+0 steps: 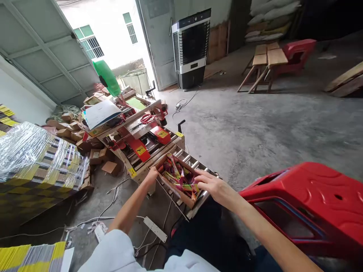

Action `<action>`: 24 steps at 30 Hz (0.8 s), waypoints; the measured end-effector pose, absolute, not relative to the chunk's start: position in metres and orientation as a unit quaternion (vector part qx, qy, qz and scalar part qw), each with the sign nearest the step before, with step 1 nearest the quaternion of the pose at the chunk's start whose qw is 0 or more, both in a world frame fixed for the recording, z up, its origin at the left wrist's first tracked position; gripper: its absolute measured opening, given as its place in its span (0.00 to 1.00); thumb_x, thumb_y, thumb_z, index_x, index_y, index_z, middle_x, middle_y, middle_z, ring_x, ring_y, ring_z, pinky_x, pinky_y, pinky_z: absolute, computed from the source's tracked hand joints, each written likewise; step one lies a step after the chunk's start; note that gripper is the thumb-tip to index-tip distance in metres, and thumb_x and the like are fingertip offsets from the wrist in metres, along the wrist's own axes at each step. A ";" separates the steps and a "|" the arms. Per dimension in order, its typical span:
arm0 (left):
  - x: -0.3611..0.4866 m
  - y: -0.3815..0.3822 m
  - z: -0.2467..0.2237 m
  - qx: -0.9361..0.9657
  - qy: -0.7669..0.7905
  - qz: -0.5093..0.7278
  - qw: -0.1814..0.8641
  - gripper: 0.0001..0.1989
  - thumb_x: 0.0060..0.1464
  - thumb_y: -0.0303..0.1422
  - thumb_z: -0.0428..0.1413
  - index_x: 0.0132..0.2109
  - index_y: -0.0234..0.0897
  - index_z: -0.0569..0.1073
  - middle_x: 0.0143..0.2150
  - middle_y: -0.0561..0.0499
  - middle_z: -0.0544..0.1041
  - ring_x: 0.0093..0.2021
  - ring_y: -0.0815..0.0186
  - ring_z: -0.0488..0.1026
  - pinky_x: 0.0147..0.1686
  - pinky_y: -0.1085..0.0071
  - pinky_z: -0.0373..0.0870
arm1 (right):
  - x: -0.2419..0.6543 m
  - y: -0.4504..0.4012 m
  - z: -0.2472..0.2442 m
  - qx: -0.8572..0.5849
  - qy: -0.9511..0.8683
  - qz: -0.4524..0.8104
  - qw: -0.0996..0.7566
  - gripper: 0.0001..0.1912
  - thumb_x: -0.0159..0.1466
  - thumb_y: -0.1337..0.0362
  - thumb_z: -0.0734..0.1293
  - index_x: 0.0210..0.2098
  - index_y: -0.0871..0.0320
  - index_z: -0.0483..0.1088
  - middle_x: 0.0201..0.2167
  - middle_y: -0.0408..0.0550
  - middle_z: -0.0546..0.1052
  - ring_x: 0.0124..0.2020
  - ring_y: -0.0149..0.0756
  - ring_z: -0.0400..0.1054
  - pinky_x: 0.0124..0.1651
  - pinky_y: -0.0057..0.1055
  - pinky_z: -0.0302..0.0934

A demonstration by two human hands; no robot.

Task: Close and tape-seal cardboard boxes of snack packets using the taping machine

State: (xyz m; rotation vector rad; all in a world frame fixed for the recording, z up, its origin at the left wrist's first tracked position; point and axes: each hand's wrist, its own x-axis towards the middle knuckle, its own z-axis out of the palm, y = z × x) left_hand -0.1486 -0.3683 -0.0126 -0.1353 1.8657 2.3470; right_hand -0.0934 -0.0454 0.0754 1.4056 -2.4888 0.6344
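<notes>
An open cardboard box [177,192] rests on the metal rollers [195,164] in front of me, filled with colourful wrapped packets [181,174]. My left hand [152,175] is at the box's left end, its fingers mostly hidden behind the rim, so its grip cannot be made out. Over the right side of the box, my right hand [208,183] has its fingers stretched out at the rim and the packets.
Beyond the box stands a sealing machine [136,132] with red parts. A red plastic stool [320,196] is close on the right. Wrapped cardboard stacks [42,158] stand left. Cables and a power strip [155,229] lie on the floor.
</notes>
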 end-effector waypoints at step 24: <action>-0.142 -0.383 0.039 0.294 0.838 0.460 0.014 0.28 0.51 0.58 0.59 0.47 0.43 0.82 0.48 0.41 0.80 0.50 0.53 0.74 0.55 0.54 0.65 | -0.138 -0.138 0.025 0.294 -0.755 0.584 -0.054 0.20 0.66 0.60 0.60 0.52 0.57 0.76 0.51 0.53 0.79 0.51 0.44 0.75 0.56 0.43 0.68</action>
